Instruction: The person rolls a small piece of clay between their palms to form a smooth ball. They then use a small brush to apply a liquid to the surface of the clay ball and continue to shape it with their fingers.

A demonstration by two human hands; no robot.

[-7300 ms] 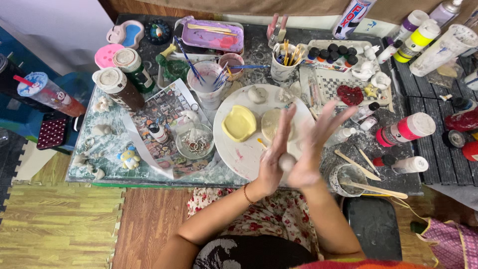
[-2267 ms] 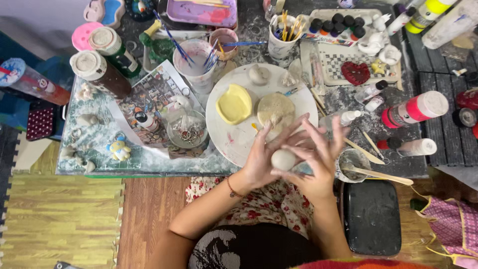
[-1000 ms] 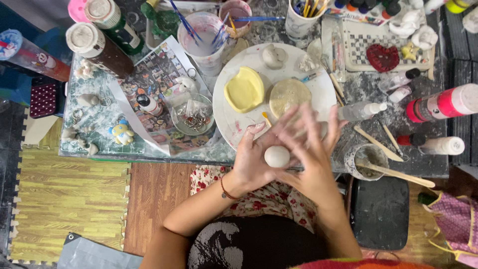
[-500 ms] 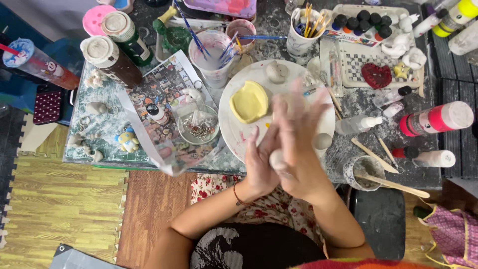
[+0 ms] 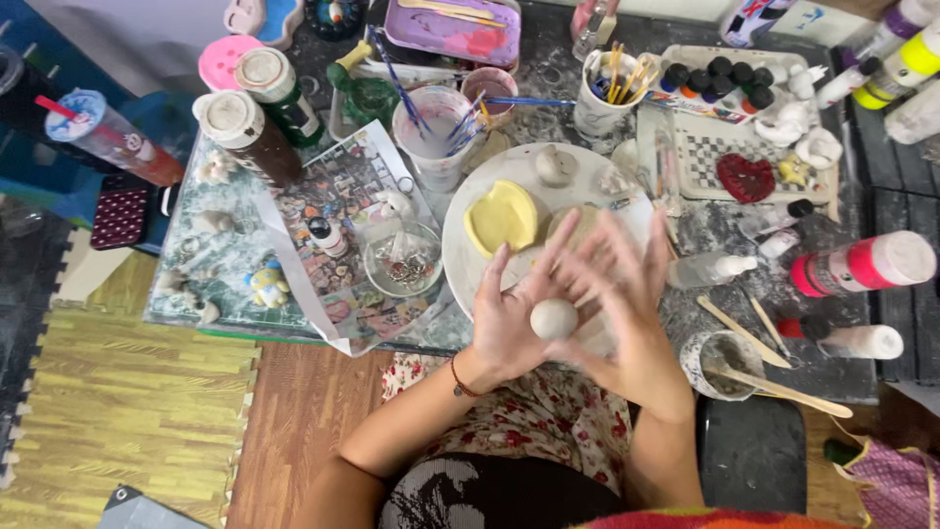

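A pale grey ball of clay (image 5: 554, 318) lies between my two palms over the near edge of the table. My left hand (image 5: 504, 318) cups it from the left with fingers spread upward. My right hand (image 5: 627, 304) presses against it from the right, fingers fanned out. Behind the hands a round white plate (image 5: 470, 260) carries a yellow flattened clay piece (image 5: 500, 216), a tan disc (image 5: 573, 223) partly hidden by my fingers, and a small grey lump (image 5: 556, 165).
A cup of water with brushes (image 5: 431, 132), a small glass bowl (image 5: 402, 261) on printed paper, two lidded jars (image 5: 245, 132), paint bottles (image 5: 862, 266), wooden sticks (image 5: 744, 328), a cup with a stick (image 5: 720, 364) and a red heart (image 5: 744, 176) on a checkered tray crowd the table.
My hands have kept rolling the clay ball between the palms. The right hand has slid back off the ball, which now shows between the palms. The view shifted slightly.
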